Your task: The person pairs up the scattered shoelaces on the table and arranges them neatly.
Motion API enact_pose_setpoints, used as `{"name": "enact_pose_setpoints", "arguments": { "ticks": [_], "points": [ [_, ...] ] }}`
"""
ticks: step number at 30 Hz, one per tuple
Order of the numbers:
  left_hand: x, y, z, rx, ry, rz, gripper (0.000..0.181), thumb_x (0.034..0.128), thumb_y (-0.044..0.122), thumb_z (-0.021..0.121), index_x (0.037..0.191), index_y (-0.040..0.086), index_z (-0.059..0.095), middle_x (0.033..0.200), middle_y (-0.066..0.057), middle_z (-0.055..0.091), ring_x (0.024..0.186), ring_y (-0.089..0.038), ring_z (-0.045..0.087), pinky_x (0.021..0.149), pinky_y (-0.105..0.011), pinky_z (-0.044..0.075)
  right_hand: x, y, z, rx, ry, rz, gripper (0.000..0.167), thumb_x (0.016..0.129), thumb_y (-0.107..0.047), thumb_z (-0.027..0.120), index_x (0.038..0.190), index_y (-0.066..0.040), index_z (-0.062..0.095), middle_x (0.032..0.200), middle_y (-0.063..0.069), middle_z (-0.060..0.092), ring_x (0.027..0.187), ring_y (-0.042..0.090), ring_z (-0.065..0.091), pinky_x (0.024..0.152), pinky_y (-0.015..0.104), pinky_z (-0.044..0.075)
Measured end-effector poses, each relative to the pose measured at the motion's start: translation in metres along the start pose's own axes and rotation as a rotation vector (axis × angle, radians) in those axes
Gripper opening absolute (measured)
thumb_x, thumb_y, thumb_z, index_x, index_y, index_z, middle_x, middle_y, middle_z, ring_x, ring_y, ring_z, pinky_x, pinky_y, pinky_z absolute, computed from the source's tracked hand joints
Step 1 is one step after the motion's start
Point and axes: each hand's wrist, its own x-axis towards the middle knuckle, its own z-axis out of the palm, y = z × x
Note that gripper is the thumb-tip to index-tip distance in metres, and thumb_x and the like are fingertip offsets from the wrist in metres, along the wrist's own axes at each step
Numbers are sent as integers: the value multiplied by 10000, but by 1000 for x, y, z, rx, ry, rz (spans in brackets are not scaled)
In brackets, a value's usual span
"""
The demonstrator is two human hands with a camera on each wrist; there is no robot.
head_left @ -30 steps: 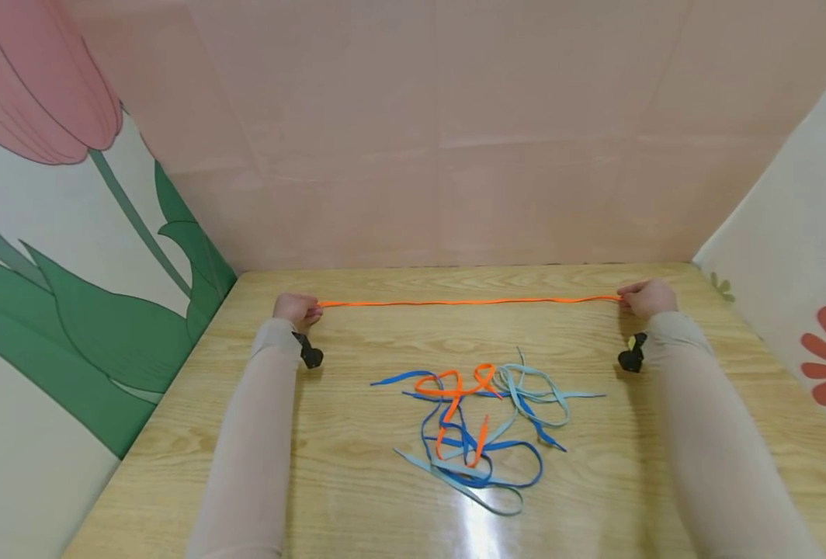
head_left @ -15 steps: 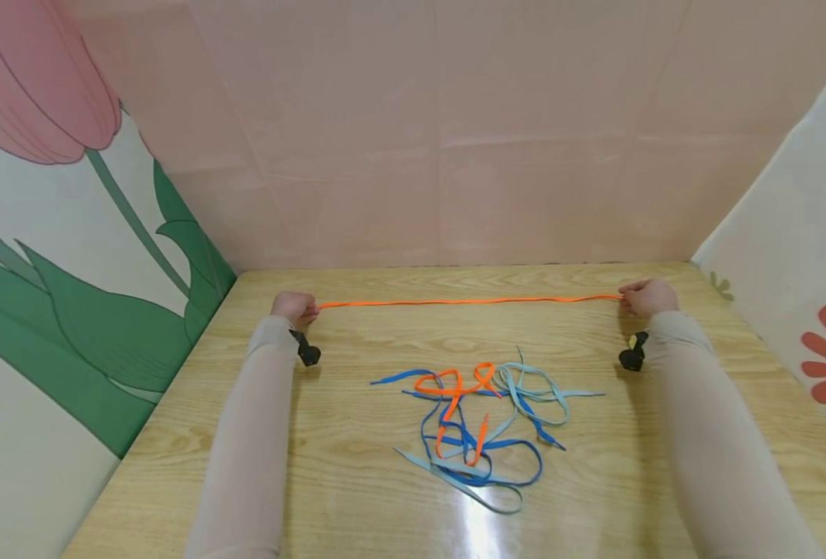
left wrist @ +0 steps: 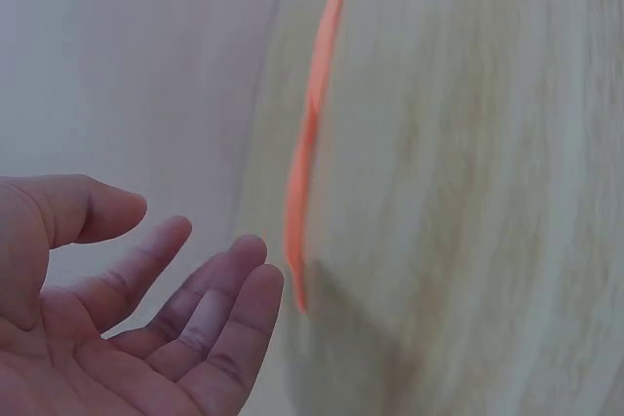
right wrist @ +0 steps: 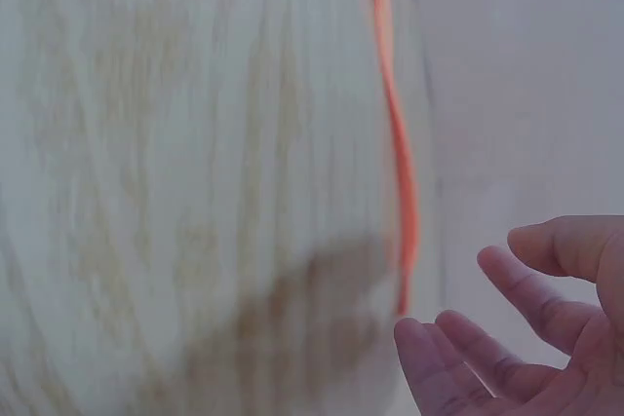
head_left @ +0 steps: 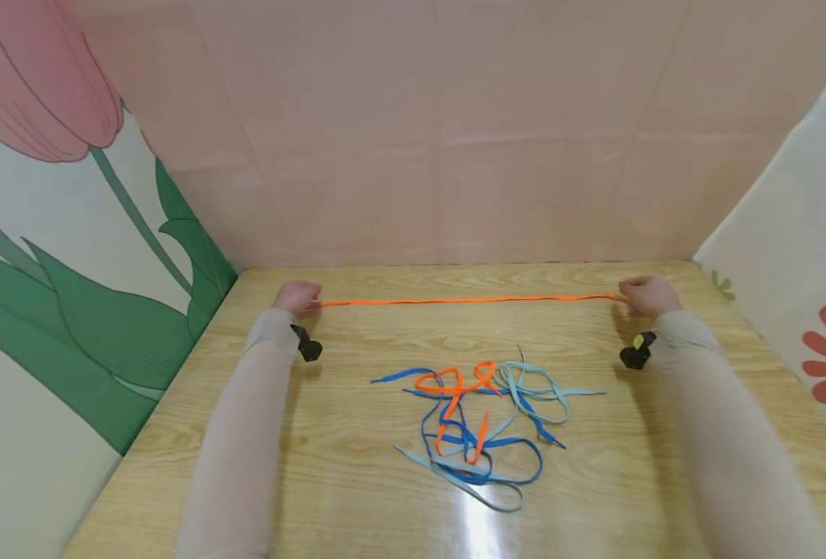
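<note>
- Your left hand is loosely open, thumb apart from gently bent fingers, with nothing in its grasp; the left wrist view shows the lace's end just beside the fingertips.
- Your right hand is likewise relaxed and holds nothing; the lace's other end lies by its fingertips, though you cannot tell whether they touch.
- The orange lace runs nearly straight between your hands, along the far part of the wood-grain counter, with slight twists near its ends.
- Nearer you, in the middle, a second orange lace lies looped and tangled with blue laces and light blue laces.
- A small black device sits at your left wrist, and another shows at your right.
- Behind the counter stands a pink backdrop.
</note>
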Motion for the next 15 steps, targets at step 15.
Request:
{"name": "enact_pose_setpoints", "arguments": {
  "ticks": [15],
  "points": [
    [-31, 45, 79, 207, -269, 295, 311, 1005, 168, 489, 1253, 7, 587, 1200, -205, 606, 1154, -385, 576, 974, -453, 485, -38, -91, 38, 155, -105, -194, 497, 1045, -344, 377, 1399, 5, 404, 1426, 260, 410, 1256, 414, 446, 1003, 531, 430]
  ]
}}
